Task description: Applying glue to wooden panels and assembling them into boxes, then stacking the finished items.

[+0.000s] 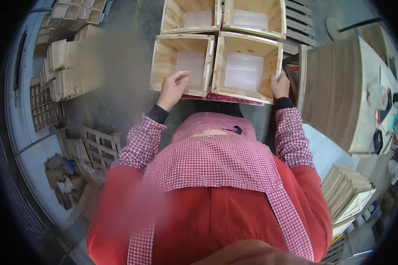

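Two open wooden boxes stand side by side in front of me, each with a pale translucent sheet in its bottom. My left hand (173,88) is curled over the near rim of the left wooden box (182,65). Over at the near right corner of the right wooden box (247,67), my right hand (279,86) grips the rim. Both sleeves are red-and-white checked with dark cuffs. The boxes rest on a low surface with a red patterned edge (234,99).
Two more wooden boxes (221,17) stand behind the near pair. Stacks of wooden boxes and crates (66,62) fill the left. A wood-topped table (336,88) stands at the right, with a pile of thin boards (345,192) below it.
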`<state>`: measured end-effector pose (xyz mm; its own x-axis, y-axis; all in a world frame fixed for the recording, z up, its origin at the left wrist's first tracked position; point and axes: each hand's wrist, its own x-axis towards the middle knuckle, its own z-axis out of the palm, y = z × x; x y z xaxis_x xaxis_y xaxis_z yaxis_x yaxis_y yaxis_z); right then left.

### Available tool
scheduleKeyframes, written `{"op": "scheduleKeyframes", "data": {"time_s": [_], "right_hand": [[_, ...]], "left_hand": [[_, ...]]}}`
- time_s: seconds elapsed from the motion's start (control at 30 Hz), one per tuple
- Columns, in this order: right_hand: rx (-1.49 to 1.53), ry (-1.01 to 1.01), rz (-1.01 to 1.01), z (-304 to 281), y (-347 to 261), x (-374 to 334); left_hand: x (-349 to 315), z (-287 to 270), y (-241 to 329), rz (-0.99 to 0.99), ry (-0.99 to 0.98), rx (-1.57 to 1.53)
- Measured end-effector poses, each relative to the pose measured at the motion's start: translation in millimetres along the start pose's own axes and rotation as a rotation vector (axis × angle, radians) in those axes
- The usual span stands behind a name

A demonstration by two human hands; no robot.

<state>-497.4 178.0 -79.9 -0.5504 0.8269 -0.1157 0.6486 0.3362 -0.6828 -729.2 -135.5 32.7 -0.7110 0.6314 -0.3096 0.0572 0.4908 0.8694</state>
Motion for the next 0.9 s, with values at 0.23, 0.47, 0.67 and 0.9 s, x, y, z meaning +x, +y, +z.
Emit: {"op": "scheduleKeyframes", "data": {"time_s": [0.23, 0.47, 0.67, 0.9], "right_hand": [[-0.062, -0.095, -0.050, -38.9, 0.8, -1.9], [-0.280, 0.169, -0.622, -61.4, -53.4, 89.0], [-0.654, -0.433, -0.557, -40.5, -105.6, 146.4], [-0.777, -0.463, -0.563, -40.5, -115.9, 132.9]], "left_hand": [[82.5, 2.4, 7.0, 0.451, 0.145, 0.668], [190.8, 25.2, 26.8, 0.388, -0.062, 1.209], [215.8, 25.5, 12.4, 0.330, -0.132, 1.149], [185.2, 7.6, -5.2, 0.398, 0.003, 1.064]]}}
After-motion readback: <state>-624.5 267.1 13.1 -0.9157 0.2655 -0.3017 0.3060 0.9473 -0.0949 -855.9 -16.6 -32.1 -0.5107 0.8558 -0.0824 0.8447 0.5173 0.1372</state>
